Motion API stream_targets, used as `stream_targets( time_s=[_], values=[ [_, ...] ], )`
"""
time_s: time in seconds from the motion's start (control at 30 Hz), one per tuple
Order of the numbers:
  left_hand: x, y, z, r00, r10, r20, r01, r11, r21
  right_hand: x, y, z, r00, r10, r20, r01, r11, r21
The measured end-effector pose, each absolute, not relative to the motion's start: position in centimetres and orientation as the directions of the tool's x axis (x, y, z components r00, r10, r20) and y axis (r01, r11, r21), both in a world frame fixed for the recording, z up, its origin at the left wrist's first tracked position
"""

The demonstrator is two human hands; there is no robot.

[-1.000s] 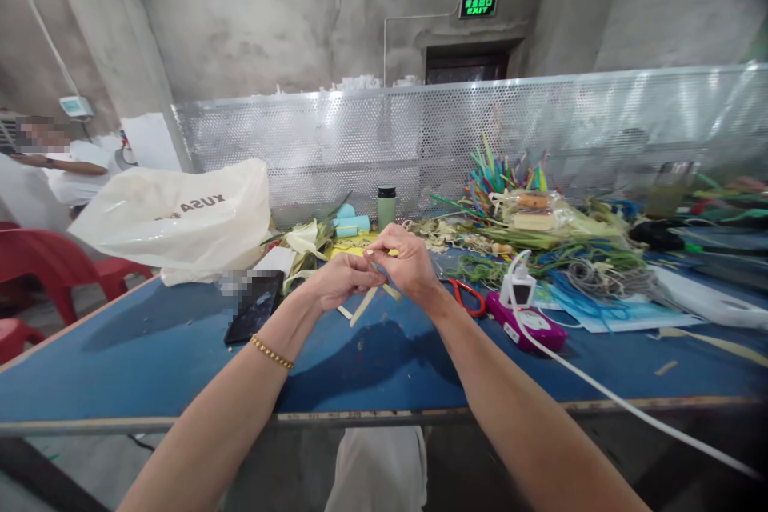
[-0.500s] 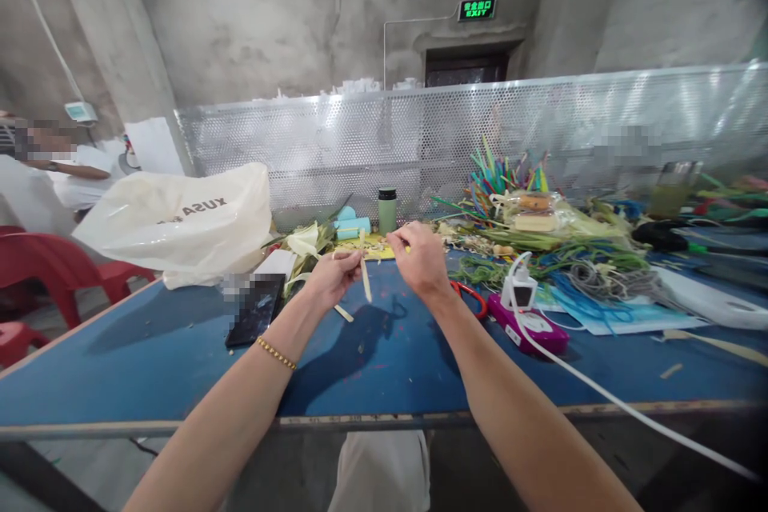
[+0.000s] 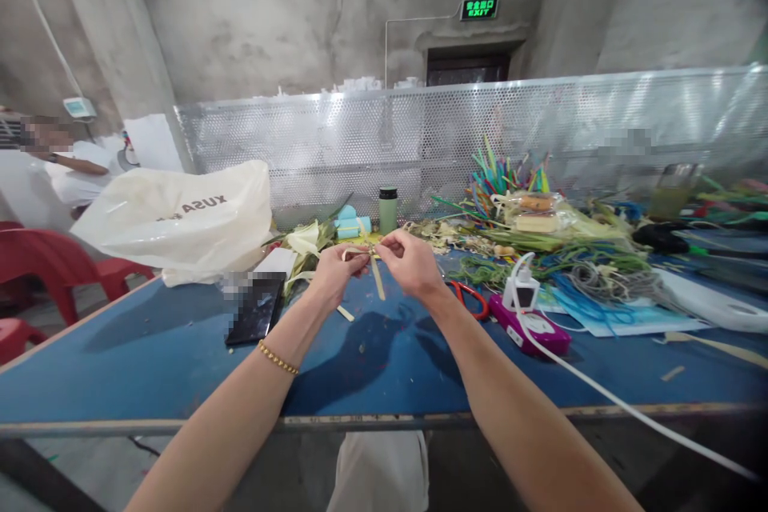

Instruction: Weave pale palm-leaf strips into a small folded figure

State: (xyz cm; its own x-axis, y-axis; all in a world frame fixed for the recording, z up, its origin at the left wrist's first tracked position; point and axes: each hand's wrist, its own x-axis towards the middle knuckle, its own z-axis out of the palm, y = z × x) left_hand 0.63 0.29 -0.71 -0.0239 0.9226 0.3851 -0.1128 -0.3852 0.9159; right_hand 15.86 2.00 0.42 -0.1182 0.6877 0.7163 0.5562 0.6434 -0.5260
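My left hand [image 3: 337, 272] pinches a pale, flat strip [image 3: 378, 280], like dried husk, above the middle of the table. One end of the strip hangs down between the two hands. Close beside it, my right hand [image 3: 411, 262] is closed, thumb and forefinger together at the strip; what exactly lies between those fingertips is too small to make out. Another pale strip [image 3: 344, 313] lies on the blue table below my left hand. Red-handled scissors [image 3: 474, 300], partly hidden by my right wrist, rest on the tabletop.
A dark phone-like slab [image 3: 258, 310] and a big white plastic bag [image 3: 180, 216] are at left. A green bottle [image 3: 388, 210] stands at the back. Right are a purple power strip [image 3: 531, 330] with a white cable, and heaps of green cord [image 3: 576, 256]. A person [image 3: 81, 168] is far left.
My right hand has come down and left to meet my left hand at the strip. The strip's hanging end has shifted slightly right.
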Motion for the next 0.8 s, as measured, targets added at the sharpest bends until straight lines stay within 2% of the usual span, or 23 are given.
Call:
stream_targets(
  time_s=[0.13,0.2,0.27,0.43,0.57,0.63,0.8],
  values=[
    [0.7,0.5,-0.9,-0.051,0.838,0.543,0.14,-0.532,0.835,15.7,1.7,0.4,-0.202,0.701,0.684,0.614,0.635,-0.47],
    [0.9,0.5,-0.9,-0.03,0.812,0.582,0.175,-0.569,0.803,15.6,1.8,0.3,-0.204,0.695,0.69,0.635,0.63,-0.446],
    [1.0,0.3,-0.8,-0.018,0.817,0.576,0.132,-0.57,0.811,15.6,1.9,0.2,-0.189,0.687,0.702,0.611,0.642,-0.464],
    [1.2,-0.4,-0.2,-0.048,0.883,0.468,-0.113,-0.47,0.875,15.7,2.1,0.4,-0.132,0.706,0.696,0.521,0.647,-0.558],
    [1.1,-0.4,0.1,-0.1,0.89,0.445,-0.185,-0.456,0.871,15.8,2.2,0.6,-0.106,0.729,0.677,0.389,0.657,-0.646],
    [1.0,-0.2,0.0,-0.107,0.878,0.467,-0.163,-0.479,0.862,15.8,2.2,0.6,-0.088,0.731,0.677,0.331,0.662,-0.672],
    [0.7,0.3,-0.7,-0.12,0.817,0.564,0.049,-0.563,0.825,15.7,1.6,0.9,-0.075,0.772,0.631,0.102,0.636,-0.765]
  ],
)
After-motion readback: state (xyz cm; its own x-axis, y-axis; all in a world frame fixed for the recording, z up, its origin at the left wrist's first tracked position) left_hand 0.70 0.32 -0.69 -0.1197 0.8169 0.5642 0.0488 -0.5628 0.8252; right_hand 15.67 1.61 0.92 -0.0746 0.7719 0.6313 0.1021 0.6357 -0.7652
